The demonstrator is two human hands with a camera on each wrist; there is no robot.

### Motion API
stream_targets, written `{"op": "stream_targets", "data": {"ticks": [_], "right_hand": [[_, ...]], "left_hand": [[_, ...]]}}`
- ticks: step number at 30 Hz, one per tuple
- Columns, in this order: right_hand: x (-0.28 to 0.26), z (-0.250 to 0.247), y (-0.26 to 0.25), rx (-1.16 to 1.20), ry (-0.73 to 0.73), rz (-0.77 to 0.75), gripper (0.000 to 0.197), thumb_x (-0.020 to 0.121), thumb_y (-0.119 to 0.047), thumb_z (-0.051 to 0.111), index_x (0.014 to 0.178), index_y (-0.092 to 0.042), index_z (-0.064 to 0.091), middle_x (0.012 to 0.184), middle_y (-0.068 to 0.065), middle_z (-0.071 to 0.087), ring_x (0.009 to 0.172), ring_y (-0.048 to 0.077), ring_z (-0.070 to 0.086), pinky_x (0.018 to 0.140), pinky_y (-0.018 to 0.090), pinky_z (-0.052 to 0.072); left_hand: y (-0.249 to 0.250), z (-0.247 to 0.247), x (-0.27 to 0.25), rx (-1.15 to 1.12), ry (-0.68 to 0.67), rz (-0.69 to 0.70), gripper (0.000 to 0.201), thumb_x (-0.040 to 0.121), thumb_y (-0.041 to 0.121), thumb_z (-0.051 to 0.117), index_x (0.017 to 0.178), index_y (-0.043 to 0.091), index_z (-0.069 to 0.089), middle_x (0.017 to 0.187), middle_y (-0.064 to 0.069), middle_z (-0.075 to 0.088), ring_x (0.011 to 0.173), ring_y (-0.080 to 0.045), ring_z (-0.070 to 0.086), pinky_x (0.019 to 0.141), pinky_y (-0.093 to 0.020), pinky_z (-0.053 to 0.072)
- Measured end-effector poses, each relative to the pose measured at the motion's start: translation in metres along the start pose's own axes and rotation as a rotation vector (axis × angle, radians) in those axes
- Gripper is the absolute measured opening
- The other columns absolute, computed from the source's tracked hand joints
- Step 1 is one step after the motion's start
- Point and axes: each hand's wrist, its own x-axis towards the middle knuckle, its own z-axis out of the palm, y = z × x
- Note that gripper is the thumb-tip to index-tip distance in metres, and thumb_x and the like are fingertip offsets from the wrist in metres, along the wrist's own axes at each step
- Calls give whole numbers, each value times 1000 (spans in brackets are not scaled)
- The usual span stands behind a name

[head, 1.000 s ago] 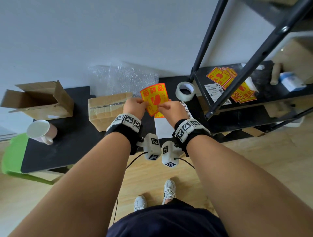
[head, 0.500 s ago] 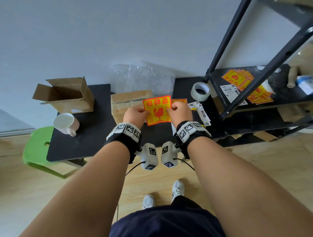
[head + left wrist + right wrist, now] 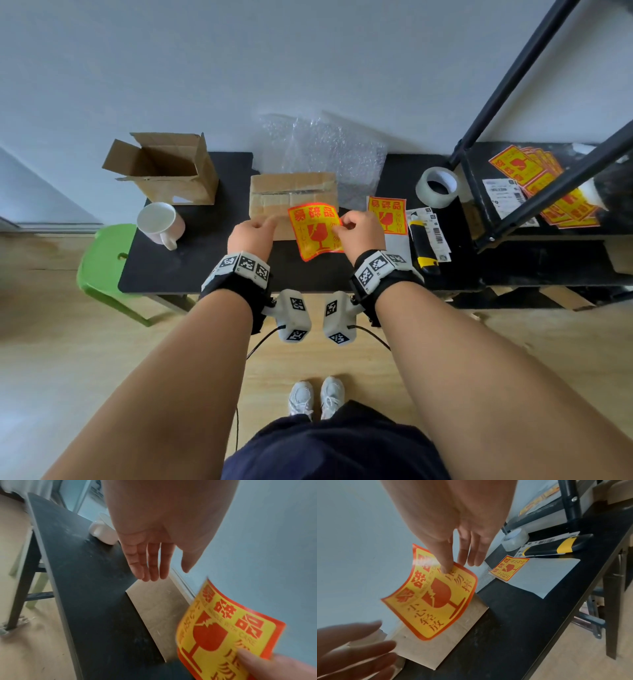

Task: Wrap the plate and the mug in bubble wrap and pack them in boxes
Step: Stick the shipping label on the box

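Above the taped box [image 3: 293, 202] on the worktop [image 3: 191, 260], the right hand's [image 3: 363, 231] grip pinched a curling fragile sticker [image 3: 317, 231]; the left hand [image 3: 251, 233] hovered beside it, fingers straight. The mug [image 3: 159, 222] lay near the open box [image 3: 168, 168].

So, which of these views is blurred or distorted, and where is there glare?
Head view: sharp, but wide-angle bending curves the shelf frame and swells the forearms. Left wrist view: soft; the sticker edge smears. Right wrist view: left hand blurred, small glare spot on the sticker's top edge.
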Motion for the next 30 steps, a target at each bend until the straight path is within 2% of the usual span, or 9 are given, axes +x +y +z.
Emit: {"op": "stream_targets", "data": {"ticks": [4,9,12,14,17,19,23,26,30], "right_hand": [[6,5,6,-4,-52,5,11,82,-1,61,73,1,67,79,15,64,73,23,54,67,37,45],[16,11,11,-8,-158,37,10,87,-8,63,80,0,65,95,12,66,99,28,60,77,27,42],[23,15,11,-12,-195,37,10,87,-11,63,85,-2,66,92,10,66,83,23,58,74,31,45],[27,17,10,1,-193,29,9,87,-11,63,84,-4,66,92,9,65,82,21,56,73,30,44],[32,17,5,29,-192,18,8,87,-12,63,79,-10,63,89,4,61,82,19,55,71,27,39],[37,14,-1,37,-188,9,10,88,-13,63,78,-15,60,88,2,59,81,16,53,69,24,34],[47,7,-17,85,-195,12,5,89,-12,62,86,-12,66,92,2,63,82,15,54,71,24,36],[54,7,-26,95,-204,36,5,88,-13,63,85,-15,67,94,3,64,83,16,56,71,24,37],[64,10,-39,130,-204,124,6,86,-17,67,92,-17,69,107,6,65,90,16,55,76,24,37]], "left_hand": [[-1,-3,6,10,37,-67,40,94,36,51,126,11,55,118,-7,61,108,-26,57,81,-30,39],[4,7,15,54,-44,-81,45,96,25,46,138,11,40,126,-13,57,113,-31,55,86,-34,40],[-1,11,21,-14,5,-80,43,97,19,45,139,14,40,130,-9,56,113,-28,55,84,-30,39],[-3,10,23,-58,32,-74,44,98,17,45,141,14,38,133,-7,54,117,-26,53,85,-28,37],[0,8,25,-101,65,-47,39,98,14,44,137,13,42,131,-5,55,116,-22,52,85,-25,34],[4,6,26,-144,98,-22,36,97,14,45,134,14,45,124,-1,57,107,-19,53,83,-24,34],[18,2,32,-225,137,2,23,97,16,46,120,14,47,104,0,55,89,-17,51,68,-24,38],[27,-4,41,-159,76,56,17,94,9,46,109,12,55,103,-5,58,87,-17,52,62,-23,36],[32,-14,50,-147,-53,111,18,84,1,59,96,15,60,95,1,58,82,-11,53,63,-20,37]]}}
